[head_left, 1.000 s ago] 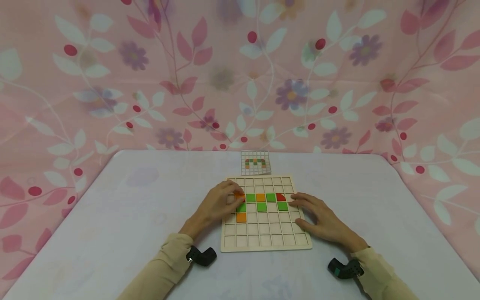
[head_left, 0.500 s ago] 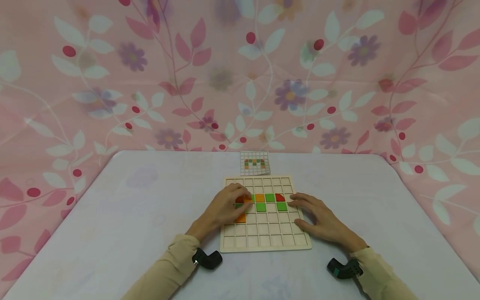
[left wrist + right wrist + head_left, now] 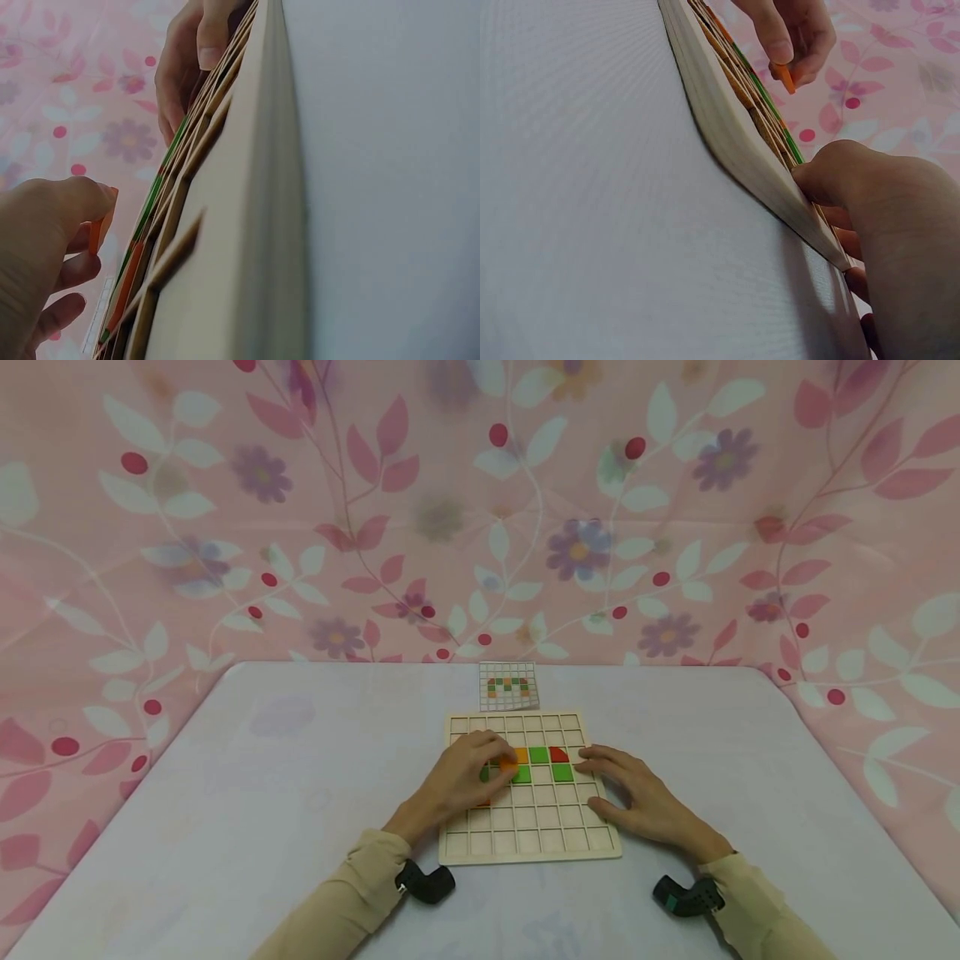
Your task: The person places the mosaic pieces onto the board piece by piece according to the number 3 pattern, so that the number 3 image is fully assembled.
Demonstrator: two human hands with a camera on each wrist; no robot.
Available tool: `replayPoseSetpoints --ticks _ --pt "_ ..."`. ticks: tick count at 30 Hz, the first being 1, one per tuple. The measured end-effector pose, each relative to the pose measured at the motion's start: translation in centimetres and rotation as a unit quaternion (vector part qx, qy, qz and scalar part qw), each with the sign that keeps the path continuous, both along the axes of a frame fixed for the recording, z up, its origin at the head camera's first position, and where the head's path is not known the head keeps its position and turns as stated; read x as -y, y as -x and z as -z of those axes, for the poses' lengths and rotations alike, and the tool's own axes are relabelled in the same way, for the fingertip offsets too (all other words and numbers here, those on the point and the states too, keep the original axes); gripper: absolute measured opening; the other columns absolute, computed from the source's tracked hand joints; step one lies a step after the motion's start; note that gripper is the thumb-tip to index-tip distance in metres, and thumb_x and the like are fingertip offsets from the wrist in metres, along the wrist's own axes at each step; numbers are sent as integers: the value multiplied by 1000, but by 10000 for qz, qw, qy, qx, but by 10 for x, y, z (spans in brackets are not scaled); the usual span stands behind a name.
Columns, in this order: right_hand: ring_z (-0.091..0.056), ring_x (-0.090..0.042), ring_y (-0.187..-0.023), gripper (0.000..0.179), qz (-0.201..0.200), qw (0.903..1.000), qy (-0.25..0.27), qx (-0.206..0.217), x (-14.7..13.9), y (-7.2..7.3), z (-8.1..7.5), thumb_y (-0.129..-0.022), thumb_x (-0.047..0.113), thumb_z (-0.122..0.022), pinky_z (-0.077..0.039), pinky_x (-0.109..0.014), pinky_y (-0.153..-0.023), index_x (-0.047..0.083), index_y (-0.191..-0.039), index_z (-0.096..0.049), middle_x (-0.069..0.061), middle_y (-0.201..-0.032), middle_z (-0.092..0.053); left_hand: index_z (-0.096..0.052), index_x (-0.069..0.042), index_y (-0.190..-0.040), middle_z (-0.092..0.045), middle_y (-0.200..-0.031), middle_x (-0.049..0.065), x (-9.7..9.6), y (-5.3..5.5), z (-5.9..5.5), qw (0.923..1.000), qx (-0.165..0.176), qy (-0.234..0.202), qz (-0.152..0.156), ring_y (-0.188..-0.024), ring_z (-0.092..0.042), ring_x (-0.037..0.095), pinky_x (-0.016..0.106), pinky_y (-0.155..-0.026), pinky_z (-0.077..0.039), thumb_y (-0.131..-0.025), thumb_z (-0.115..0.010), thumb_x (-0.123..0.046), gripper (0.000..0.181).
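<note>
My left hand (image 3: 465, 775) pinches a small orange tile (image 3: 95, 234) between thumb and fingers, held above the left-middle part of a wooden grid board (image 3: 525, 843). Green tiles (image 3: 538, 755), an orange tile (image 3: 521, 756) and a red tile with a rounded corner (image 3: 558, 755) lie in the board's cells. The left hand hides some cells and partly covers tiles at the left. At the board's right side my right hand (image 3: 645, 797) rests with relaxed fingers, its thumb (image 3: 817, 176) touching the rim in the right wrist view.
Behind the board lies a card (image 3: 508, 702) printed with a grid and coloured squares. A white cloth (image 3: 337, 727) covers the table. Pink floral fabric (image 3: 450, 568) hangs at the back. Each wrist wears a black device (image 3: 426, 883).
My left hand has moved right across the board, bringing the pinched orange tile from the left columns toward the middle. The right hand stays at the board's right edge.
</note>
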State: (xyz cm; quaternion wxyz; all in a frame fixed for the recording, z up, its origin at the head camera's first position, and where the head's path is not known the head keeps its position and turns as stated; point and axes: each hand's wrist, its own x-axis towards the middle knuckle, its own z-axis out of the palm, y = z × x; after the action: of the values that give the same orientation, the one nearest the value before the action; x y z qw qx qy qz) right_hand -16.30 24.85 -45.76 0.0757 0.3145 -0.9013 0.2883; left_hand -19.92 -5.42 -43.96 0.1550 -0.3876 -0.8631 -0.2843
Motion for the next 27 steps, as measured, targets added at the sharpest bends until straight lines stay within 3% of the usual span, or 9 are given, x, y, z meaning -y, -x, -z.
replayPoseSetpoints --ticks 10,19,27 --pt "-38 -30 -133 44 6 10000 13 22 0 0 -1 -83 28 -69 -31 -58 -99 21 -125 -58 -4 -141 -45 -68 -18 -96 -64 -98 -8 -11 -5 -3 9999 -118 28 74 -95 -58 8 28 -88 -48 -84 -70 -26 14" --pt "-37 -30 -134 44 -6 10000 -1 7 0 0 -1 -84 27 -69 -30 -59 -100 21 -125 -58 -4 -141 -46 -67 -19 -101 -62 -101 -8 -21 -11 -7 9994 148 289 113 -96 -57 8 25 -87 -48 -88 -66 -29 17" --pt "-38 -30 -132 43 -45 10000 41 -39 -1 0 0 -84 27 -69 -31 -59 -99 21 -125 -58 -5 -141 -46 -67 -18 -102 -62 -99 -7 -33 -19 -9 9988 391 271 100 -92 -55 7 23 -83 -48 -87 -67 -28 18"
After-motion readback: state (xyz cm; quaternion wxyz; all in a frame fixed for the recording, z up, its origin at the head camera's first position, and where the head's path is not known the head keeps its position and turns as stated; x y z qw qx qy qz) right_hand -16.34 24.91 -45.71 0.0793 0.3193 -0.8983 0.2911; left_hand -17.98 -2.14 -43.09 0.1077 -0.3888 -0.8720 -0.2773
